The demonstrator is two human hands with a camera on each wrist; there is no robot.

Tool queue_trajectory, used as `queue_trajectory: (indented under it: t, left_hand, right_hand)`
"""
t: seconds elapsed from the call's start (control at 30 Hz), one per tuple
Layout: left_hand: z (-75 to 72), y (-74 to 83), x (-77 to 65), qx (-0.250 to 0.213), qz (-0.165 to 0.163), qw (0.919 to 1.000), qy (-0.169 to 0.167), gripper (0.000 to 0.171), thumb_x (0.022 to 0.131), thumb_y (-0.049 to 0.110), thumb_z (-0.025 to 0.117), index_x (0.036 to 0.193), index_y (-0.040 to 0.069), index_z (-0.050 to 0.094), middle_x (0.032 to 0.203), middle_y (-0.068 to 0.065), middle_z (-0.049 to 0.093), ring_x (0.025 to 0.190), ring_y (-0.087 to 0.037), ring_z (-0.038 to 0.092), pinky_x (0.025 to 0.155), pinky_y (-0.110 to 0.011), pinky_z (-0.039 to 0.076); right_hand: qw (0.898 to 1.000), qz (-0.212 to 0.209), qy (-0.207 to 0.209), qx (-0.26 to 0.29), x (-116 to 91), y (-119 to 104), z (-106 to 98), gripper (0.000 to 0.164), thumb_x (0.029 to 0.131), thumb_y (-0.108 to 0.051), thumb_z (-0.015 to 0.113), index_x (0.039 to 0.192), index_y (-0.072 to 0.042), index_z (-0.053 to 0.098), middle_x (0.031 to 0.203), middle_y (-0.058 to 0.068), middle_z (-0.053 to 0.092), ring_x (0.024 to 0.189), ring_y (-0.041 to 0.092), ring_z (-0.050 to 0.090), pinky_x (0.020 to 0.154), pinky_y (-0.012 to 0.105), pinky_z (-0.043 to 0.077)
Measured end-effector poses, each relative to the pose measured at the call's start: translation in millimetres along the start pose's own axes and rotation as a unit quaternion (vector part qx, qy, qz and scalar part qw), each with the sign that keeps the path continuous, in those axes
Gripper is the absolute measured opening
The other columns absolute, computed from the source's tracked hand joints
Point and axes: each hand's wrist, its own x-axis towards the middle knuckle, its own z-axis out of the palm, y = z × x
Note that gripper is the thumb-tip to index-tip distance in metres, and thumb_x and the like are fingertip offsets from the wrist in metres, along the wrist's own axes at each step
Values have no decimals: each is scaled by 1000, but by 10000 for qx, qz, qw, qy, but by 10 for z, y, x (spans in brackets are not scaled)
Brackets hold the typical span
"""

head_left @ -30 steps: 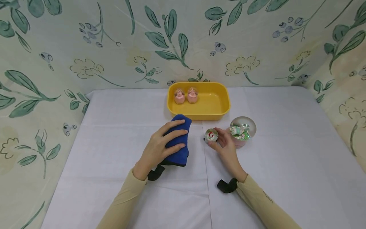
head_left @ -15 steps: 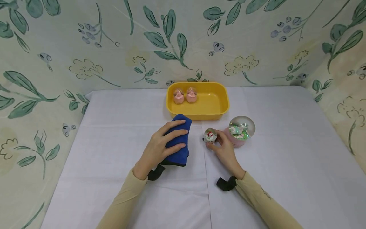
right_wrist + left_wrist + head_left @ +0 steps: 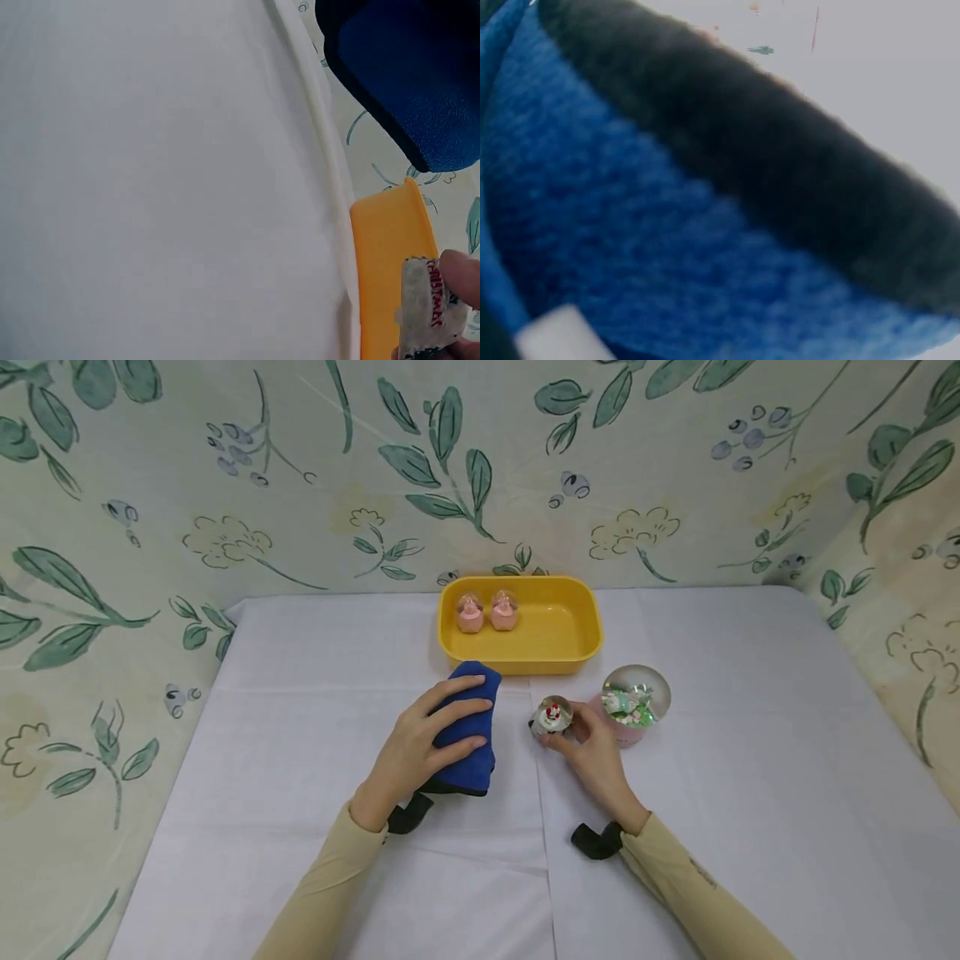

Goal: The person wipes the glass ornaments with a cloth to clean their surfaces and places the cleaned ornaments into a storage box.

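My left hand (image 3: 414, 739) grips a folded blue cloth (image 3: 468, 768) with black edging, fingers spread over its top. The cloth fills most of the left wrist view, close and blurred. With thumb and fingertips, my right hand (image 3: 596, 768) pinches a small snow globe (image 3: 552, 718) with a red and white figure inside. In the right wrist view, the pale base (image 3: 426, 307) of this globe shows red lettering. Just right of those fingers stands a larger snow globe (image 3: 637, 693) with a pink base, partly hidden by the hand. The cloth and small globe are apart.
A yellow tray (image 3: 558, 647) stands at the table's back edge, with two small pink snow globes (image 3: 486, 612) at its left end. White cloth covers the table (image 3: 750, 735). Floral fabric (image 3: 300, 485) hangs behind and at both sides.
The small snow globe has turned and tilted slightly in my right hand, so more of its base shows. My left hand and the cloth have hardly moved.
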Motion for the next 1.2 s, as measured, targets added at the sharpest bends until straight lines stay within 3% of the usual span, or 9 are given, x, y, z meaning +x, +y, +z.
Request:
queue_trajectory:
  t: [0.33, 0.57, 0.9, 1.2]
  left_hand:
    - [-24, 6, 7, -151, -114, 9998, -26, 39, 89, 31, 68, 123, 13, 62, 143, -5, 43, 134, -27, 36, 104, -44, 38]
    - [-35, 17, 23, -153, -107, 9998, 15, 40, 88, 27, 71, 123, 13, 62, 143, -5, 42, 133, -27, 37, 103, -44, 39]
    - [-82, 79, 71, -212, -31, 9996, 176, 41, 85, 23, 74, 123, 13, 62, 143, -5, 42, 130, -29, 40, 101, -45, 41]
    - [-118, 144, 121, -289, 19, 9991, 309, 40, 85, 24, 73, 122, 12, 62, 142, -6, 43, 130, -29, 41, 102, -45, 40]
  right_hand:
    - [9983, -572, 108, 89, -66, -401, -90, 49, 78, 3, 76, 122, 7, 55, 122, 14, 55, 115, 23, 52, 100, 23, 40]
    - [9940, -1034, 302, 210, -102, -625, -156, 46, 78, 5, 75, 120, 6, 56, 120, 11, 56, 107, 16, 55, 96, 21, 43]
    - [9682, -2317, 68, 938, -148, -840, -199, 55, 72, 24, 67, 123, 12, 50, 122, 12, 50, 112, 24, 52, 97, 26, 44]
    - [9517, -3000, 168, 622, -187, -939, -215, 62, 67, 26, 67, 125, 13, 50, 123, 15, 50, 112, 26, 49, 98, 26, 43]
